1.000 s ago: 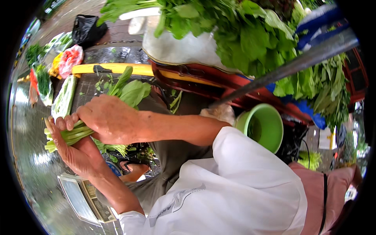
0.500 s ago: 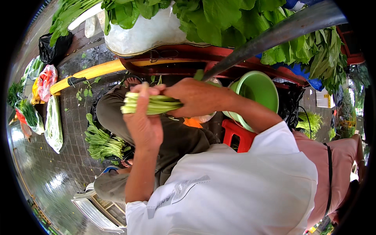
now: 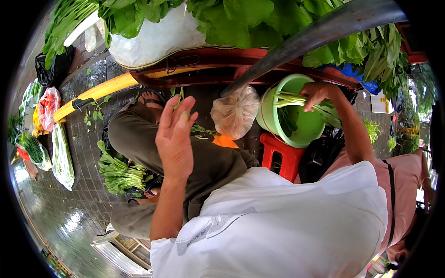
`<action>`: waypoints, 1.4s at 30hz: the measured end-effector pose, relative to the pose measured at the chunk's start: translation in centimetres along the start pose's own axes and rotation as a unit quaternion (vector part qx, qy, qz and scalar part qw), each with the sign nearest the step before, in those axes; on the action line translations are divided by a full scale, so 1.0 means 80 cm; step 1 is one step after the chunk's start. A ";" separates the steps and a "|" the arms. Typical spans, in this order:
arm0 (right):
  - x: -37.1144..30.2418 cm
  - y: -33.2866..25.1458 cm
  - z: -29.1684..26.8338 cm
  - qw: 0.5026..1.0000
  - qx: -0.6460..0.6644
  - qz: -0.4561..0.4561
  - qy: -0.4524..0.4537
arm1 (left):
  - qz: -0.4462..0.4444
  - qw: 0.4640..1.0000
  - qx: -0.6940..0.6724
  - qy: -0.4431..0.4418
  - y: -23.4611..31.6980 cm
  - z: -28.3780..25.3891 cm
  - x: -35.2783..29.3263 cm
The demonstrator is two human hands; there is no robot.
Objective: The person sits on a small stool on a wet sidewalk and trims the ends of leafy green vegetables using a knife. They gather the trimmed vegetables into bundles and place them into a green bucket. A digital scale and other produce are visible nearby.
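- Right hand (image 3: 320, 95), mine: fingers clamped round the greens (image 3: 289, 98) partway along, likely so the bunch kept together.
- Greens: one bunch, right side, over the mouth of the bucket (image 3: 268, 111); pale ends pointed left.
- Bucket: green, some dark leaves (image 3: 288, 121) inside; seemingly stood there to suit my right arm's reach.
- Stool (image 3: 289, 160): red, just nearer; whether it bore the bucket, I could not tell.
- Left hand (image 3: 176, 146), mine: raised, fingers loosely apart, nothing held.
- Bag (image 3: 235, 111): clear, just left of the bucket.
- Pile (image 3: 123, 171): leafy bunches, left, low beside my leg, presumably for handy reach.
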State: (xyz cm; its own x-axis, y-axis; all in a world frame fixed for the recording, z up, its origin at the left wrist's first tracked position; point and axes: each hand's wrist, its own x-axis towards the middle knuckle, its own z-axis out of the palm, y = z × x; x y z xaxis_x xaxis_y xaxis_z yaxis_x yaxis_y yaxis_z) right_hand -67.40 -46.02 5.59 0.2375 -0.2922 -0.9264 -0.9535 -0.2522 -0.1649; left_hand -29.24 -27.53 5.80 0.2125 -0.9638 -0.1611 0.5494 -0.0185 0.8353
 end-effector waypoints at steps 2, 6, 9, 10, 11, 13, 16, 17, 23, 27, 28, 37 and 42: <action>0.019 0.061 0.015 0.997 -0.015 0.060 -0.052 | 0.010 1.000 0.008 0.000 0.007 -0.012 -0.005; 0.035 0.069 0.025 0.984 -0.090 0.153 -0.021 | 0.060 0.998 -0.001 0.008 0.028 -0.040 -0.021; 0.116 0.143 0.070 0.983 0.021 0.181 0.010 | 0.096 0.995 0.021 0.001 0.048 -0.061 -0.033; 0.149 0.160 0.087 0.968 0.002 0.213 0.135 | 0.102 0.993 0.056 0.029 0.054 -0.076 -0.037; 0.171 0.169 0.103 0.934 -0.016 0.245 0.259 | 0.107 0.989 0.091 0.054 0.059 -0.088 -0.041; 0.222 0.165 0.118 0.922 0.039 0.270 0.274 | 0.121 0.986 0.088 0.079 0.073 -0.105 -0.054; 0.276 0.161 0.162 0.896 0.113 0.305 0.301 | 0.140 0.984 0.060 0.088 0.083 -0.127 -0.066; 0.286 0.160 0.182 0.888 0.134 0.310 0.313 | 0.137 0.984 0.054 0.103 0.086 -0.129 -0.070; 0.287 0.147 0.226 0.798 0.307 0.373 0.360 | 0.132 0.968 0.034 0.209 0.081 -0.114 -0.065; 0.321 0.148 0.229 0.797 0.341 0.345 0.360 | 0.131 0.964 0.047 0.228 0.084 -0.122 -0.079; 0.333 0.152 0.237 0.789 0.351 0.333 0.379 | 0.129 0.961 0.050 0.240 0.084 -0.122 -0.086; 0.387 0.147 0.275 0.788 0.313 0.282 0.449 | 0.138 0.963 0.074 0.220 0.090 -0.116 -0.068; 0.359 0.139 0.266 0.862 0.275 0.213 0.368 | 0.166 0.954 0.106 0.226 0.098 -0.121 -0.084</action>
State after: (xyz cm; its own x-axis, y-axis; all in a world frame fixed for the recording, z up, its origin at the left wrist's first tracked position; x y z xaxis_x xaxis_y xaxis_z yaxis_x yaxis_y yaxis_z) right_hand -75.12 -37.59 -30.09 -0.2950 -0.8075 -0.5108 -0.8790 0.4390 -0.1864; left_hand -18.58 -18.59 8.33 0.6997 -0.7133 -0.0405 0.2266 0.1678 0.9594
